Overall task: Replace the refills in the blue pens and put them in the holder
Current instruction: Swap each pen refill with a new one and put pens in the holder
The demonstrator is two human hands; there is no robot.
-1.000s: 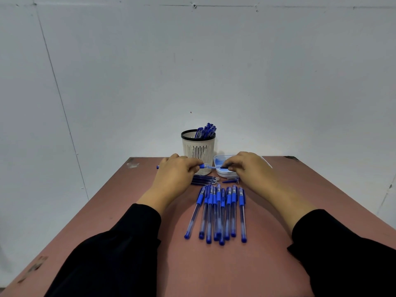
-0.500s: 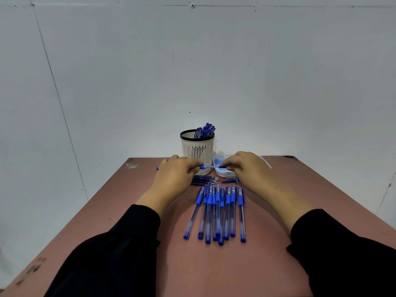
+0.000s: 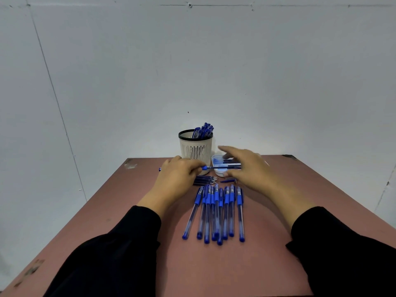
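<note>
Pens (image 3: 216,213): nine in table row (roughly); left hand (image 3: 177,181) pinches one pen (image 3: 211,167), right hand (image 3: 246,166) spread, empty.

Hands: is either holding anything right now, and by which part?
The left hand pinches a pen by its barrel beside the blue grip. The right hand holds nothing, fingers spread.

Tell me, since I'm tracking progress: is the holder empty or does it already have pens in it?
Not empty. The holder stands upright with several blue pens sticking out above its black rim.
</note>
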